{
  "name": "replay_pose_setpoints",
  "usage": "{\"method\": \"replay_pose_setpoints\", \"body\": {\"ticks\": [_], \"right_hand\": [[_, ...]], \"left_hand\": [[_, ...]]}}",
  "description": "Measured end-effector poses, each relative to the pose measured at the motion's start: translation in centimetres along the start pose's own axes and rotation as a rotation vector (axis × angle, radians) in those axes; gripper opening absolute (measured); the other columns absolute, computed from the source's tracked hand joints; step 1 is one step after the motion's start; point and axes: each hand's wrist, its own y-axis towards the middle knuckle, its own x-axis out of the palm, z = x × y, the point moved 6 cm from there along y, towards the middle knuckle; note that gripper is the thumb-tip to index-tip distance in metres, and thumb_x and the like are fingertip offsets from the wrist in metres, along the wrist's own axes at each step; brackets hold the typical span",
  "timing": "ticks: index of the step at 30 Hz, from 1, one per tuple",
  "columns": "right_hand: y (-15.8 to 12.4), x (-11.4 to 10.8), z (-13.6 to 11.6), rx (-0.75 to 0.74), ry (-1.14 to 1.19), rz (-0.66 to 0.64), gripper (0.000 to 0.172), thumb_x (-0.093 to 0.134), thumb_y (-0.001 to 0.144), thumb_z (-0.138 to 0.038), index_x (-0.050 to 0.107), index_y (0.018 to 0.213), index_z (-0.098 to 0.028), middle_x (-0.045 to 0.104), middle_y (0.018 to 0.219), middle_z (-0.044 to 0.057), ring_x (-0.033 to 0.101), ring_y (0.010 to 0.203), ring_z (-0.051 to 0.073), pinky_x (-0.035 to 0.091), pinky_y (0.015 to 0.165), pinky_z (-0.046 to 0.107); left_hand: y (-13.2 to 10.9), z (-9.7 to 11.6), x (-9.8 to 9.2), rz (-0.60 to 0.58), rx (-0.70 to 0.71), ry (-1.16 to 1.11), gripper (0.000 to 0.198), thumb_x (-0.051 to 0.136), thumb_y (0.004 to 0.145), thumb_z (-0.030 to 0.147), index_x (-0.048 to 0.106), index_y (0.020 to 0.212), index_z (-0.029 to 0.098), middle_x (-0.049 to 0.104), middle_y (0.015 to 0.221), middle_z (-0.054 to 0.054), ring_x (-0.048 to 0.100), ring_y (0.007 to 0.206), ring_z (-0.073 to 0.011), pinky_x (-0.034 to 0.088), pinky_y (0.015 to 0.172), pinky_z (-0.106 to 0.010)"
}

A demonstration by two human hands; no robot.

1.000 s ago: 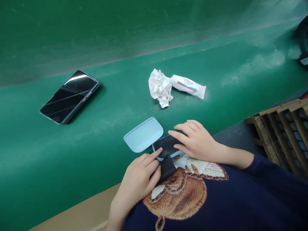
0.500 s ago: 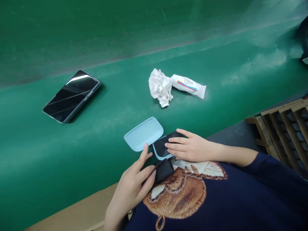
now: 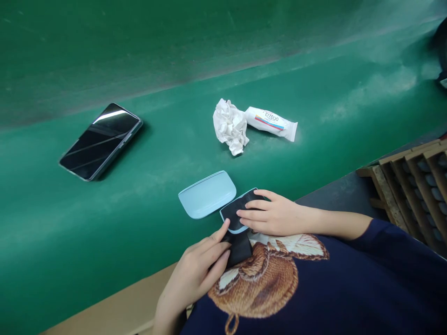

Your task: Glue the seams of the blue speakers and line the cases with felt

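Observation:
A light blue curved shell half (image 3: 226, 222), perhaps of a small case, lies near the table's front edge with a black lining sheet (image 3: 240, 204) in it. My right hand (image 3: 267, 215) rests on that sheet, its fingers stretched out and spread. In my left hand (image 3: 204, 260) are folded black pieces (image 3: 240, 249), held close to my body. The left index fingertip touches the near left corner of the lined shell. Just beyond it, another light blue shell half (image 3: 207, 193) lies with no black sheet in it.
On the green table (image 3: 157, 218) a smartphone (image 3: 101, 142) lies at the left. Farther back are a crumpled white tissue (image 3: 230, 125) and a white tube (image 3: 271, 123) marked D7000. A slatted wooden rack (image 3: 412, 186) stands at the right, beyond the table edge.
My left index finger has come down from beside the unlined shell to the corner of the lined one. My right hand has stayed nearly in place on the black sheet.

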Motion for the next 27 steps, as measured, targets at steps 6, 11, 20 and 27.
{"method": "replay_pose_setpoints", "body": {"ticks": [6,11,20,27], "right_hand": [[0.2,-0.2,-0.1,-0.018,0.005,0.009,0.026,0.048,0.1,-0.02,0.066,0.118,-0.022,0.063,0.133,0.0,0.059,0.11,0.016,0.042,0.103,0.045],[0.0,0.0,-0.1,0.007,-0.006,0.011,0.026,0.048,0.099,-0.02,0.065,0.119,-0.022,0.063,0.132,-0.001,0.058,0.11,0.017,0.042,0.104,0.047],[-0.6,-1.3,0.1,-0.002,-0.017,0.122,0.022,0.051,0.098,-0.021,0.068,0.112,-0.023,0.067,0.126,-0.002,0.06,0.105,0.014,0.042,0.103,0.041],[-1.4,-2.4,0.2,0.007,-0.019,0.232,0.017,0.053,0.097,-0.022,0.07,0.1,-0.022,0.074,0.105,-0.004,0.063,0.086,0.01,0.048,0.084,0.03]], "left_hand": [[0.2,0.2,-0.1,0.01,0.01,0.014,0.017,0.047,0.094,0.014,0.064,0.095,0.017,0.056,0.138,-0.019,0.072,0.079,-0.0151,0.058,0.077,-0.026],[0.5,0.4,-0.2,0.022,0.052,0.081,0.017,0.048,0.093,0.015,0.065,0.096,0.016,0.059,0.135,-0.018,0.069,0.106,-0.0225,0.057,0.09,-0.031],[1.1,0.6,-0.4,0.055,0.105,0.171,0.016,0.05,0.093,0.016,0.065,0.099,0.015,0.07,0.12,-0.013,0.069,0.107,-0.0225,0.058,0.092,-0.034],[1.7,0.8,-0.5,0.062,0.114,0.164,0.016,0.051,0.092,0.016,0.066,0.098,0.015,0.071,0.117,-0.012,0.07,0.101,-0.0211,0.058,0.09,-0.032]]}}
